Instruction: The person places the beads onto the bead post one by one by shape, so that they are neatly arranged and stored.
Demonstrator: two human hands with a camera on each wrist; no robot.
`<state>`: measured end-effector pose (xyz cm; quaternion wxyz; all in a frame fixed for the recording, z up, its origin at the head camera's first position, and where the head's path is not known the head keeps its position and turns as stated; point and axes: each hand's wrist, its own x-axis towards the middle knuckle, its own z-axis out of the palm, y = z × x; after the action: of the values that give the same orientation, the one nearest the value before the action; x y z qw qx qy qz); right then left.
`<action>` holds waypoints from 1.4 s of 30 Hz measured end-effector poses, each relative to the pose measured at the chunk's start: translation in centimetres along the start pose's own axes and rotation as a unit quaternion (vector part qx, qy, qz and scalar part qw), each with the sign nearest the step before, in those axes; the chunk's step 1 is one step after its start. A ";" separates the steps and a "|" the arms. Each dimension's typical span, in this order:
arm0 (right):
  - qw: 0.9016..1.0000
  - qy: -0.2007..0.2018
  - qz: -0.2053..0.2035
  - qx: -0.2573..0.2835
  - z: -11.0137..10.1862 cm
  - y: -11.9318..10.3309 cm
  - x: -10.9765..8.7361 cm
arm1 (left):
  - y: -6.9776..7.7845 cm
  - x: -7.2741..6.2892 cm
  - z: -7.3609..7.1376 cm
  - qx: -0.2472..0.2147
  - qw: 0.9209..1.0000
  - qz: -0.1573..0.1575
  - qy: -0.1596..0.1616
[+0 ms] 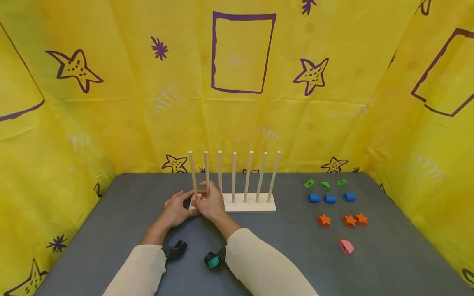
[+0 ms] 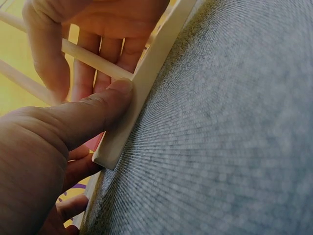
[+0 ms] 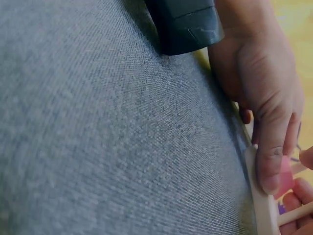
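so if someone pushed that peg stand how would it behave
Pushed low, the peg stand would probably slide, since its flat base sits on the table. Pushed near the top, it might tip, as the pegs rise tall from that narrow base. Its pale wooden look suggests it's stiff and fairly light.
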<state>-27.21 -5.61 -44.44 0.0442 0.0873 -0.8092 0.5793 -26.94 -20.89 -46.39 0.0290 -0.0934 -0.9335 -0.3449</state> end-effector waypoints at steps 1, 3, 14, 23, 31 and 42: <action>1.000 0.000 0.001 -0.002 -0.2 -0.1 -0.1 | 0.0 0.0 0.0 -0.002 1.000 -0.002 -0.001; 1.000 -0.003 0.001 -0.009 -0.6 -0.5 -0.4 | -0.1 -0.1 0.1 -0.004 1.000 -0.010 -0.005; 0.997 -0.061 -0.052 -0.002 -6.2 -6.1 -1.8 | 0.2 0.3 0.1 -0.017 0.999 -0.047 -0.019; 0.987 -0.078 -0.137 0.014 -11.9 -10.4 -4.1 | 0.5 0.2 0.1 -0.019 0.997 -0.066 -0.027; 0.979 -0.037 -0.198 0.010 -17.1 -12.1 -6.5 | 0.5 -0.6 0.1 -0.015 0.997 -0.077 -0.022; 0.969 0.033 -0.245 -0.025 -23.8 -12.5 -9.1 | 0.6 -0.4 0.2 -0.008 0.996 -0.086 -0.026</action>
<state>-16.56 13.79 -26.70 0.2135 0.2622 -0.7757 0.5329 -26.46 -20.41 -46.18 -0.0254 -0.0217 -0.9357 -0.3512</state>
